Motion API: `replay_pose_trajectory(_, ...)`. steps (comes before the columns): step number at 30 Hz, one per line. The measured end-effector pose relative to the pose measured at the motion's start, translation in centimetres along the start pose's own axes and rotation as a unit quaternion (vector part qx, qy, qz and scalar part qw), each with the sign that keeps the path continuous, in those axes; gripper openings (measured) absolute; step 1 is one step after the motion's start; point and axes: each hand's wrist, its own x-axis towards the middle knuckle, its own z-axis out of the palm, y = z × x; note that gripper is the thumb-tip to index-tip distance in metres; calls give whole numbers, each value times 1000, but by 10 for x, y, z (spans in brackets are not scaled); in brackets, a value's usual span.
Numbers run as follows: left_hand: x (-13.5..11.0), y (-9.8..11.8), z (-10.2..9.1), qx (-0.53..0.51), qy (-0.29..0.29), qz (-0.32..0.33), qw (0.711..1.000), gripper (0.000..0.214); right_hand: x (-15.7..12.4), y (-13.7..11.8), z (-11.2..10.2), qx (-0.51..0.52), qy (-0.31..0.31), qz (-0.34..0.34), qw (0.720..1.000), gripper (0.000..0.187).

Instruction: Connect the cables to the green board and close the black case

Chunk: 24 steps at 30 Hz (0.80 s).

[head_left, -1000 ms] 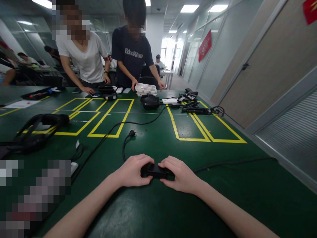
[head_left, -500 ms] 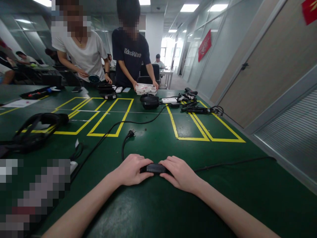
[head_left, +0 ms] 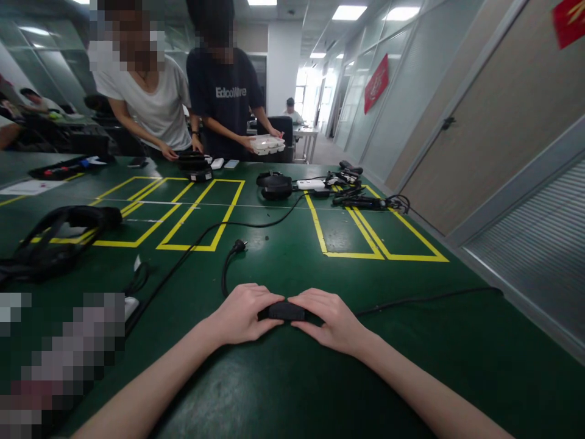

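A black power adapter (head_left: 287, 311) sits between my hands at the near middle of the green table (head_left: 256, 390). My left hand (head_left: 244, 314) grips its left end, thumb below and fingers above. On its right end, my right hand (head_left: 325, 317) holds on in the same way. Beyond my left hand, a short black cable ends in a plug (head_left: 239, 246) lying on the table. Another black cable (head_left: 429, 300) runs off to the right from behind my right hand. My fingers hide both ends of the adapter.
Black headsets (head_left: 68, 235) lie at the left and farther back. Tangled cables and black gear (head_left: 361, 198) lie at the far right. Yellow tape (head_left: 351, 256) marks rectangles on the table. Across it stand two people, one holding a white tray (head_left: 267, 144) with a clear cover.
The adapter has tipped a little in my grip, and my right hand has shifted slightly left. Across the table, the white tray has been lifted; the other person's round dark object is out of sight.
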Motion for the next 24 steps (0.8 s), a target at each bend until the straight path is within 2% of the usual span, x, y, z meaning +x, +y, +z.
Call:
replay_pose_trajectory(2, 0, 1, 0, -1, 8, -3, 1000, 37, 0, 0, 0, -6, 7, -10, 1000, 30)
replay_pose_trajectory(5, 0, 2, 2, 11, 29, -10, 999, 63, 0, -1, 0, -32, 19, -43, 998, 34)
replay_pose_trajectory(6, 0, 2, 4, 15, 30, -9, 999, 62, 1, -2, 0, -41, 21, -50, 998, 34)
replay_pose_trajectory(9, 0, 4, 6, 20, 19, 0, 1000, 38, 2, -5, -2, -64, 20, -56, 996, 31)
replay_pose_trajectory(14, 0, 9, 3, 6, 17, -8, 1000, 37, 1, -9, -5, -82, 8, -53, 995, 31)
replay_pose_trajectory(16, 1, 11, -1, -29, 16, -34, 999, 42, 1, -9, -6, -91, 8, -70, 993, 36)
replay_pose_trajectory(18, 2, 13, -5, -79, 0, -92, 993, 46, 1, -9, -6, -109, 14, -97, 989, 41)
replay_pose_trajectory(21, 5, 13, -7, -174, -59, -178, 967, 51, 1, -9, -6, -136, 29, -122, 983, 42)
replay_pose_trajectory(24, 6, 10, -4, -256, -52, -190, 946, 43, 1, -11, -6, -144, 14, -108, 984, 37)
